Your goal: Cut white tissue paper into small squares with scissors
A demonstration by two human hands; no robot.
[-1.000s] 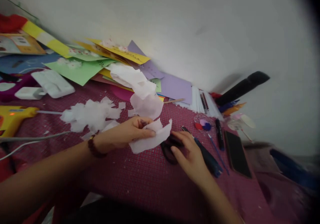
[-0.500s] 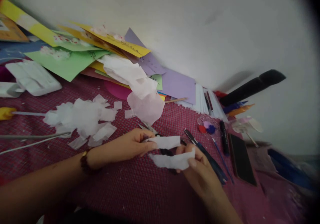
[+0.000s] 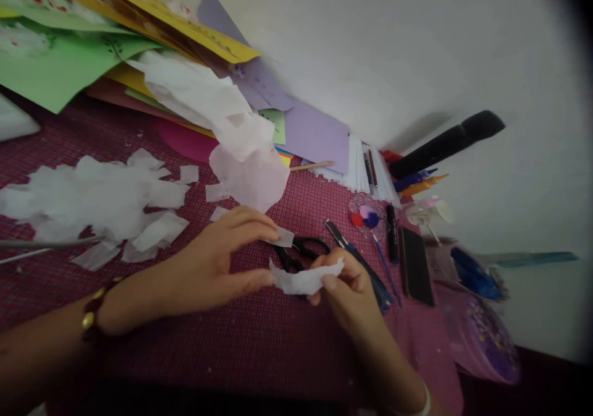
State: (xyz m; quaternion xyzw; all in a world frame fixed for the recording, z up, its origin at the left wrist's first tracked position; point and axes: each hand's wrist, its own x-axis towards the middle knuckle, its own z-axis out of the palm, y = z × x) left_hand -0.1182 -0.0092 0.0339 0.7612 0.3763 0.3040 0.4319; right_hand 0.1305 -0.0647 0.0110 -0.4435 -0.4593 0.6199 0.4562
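Note:
My right hand pinches a strip of thin white tissue paper by its right end. My left hand is open, thumb and fingers apart; its thumb tip is at the strip's left end. A small white paper piece shows at the left fingertips; whether they touch it I cannot tell. Behind the strip, black-handled scissors lie on the checked cloth, their blades mostly hidden. Left of my hands is a heap of cut white tissue squares. Crumpled white tissue lies above a pale pink paper round.
Yellow, green and purple cards lean along the wall. To the right are a blue cutter, a thin brush, a black marker, a phone and a dish of coloured pompoms. A purple-lidded tub stands farther right.
My left hand has opened from its pinch on another tissue strip, its fingers now spread. My right hand keeps its strip. The view has shifted right and down.

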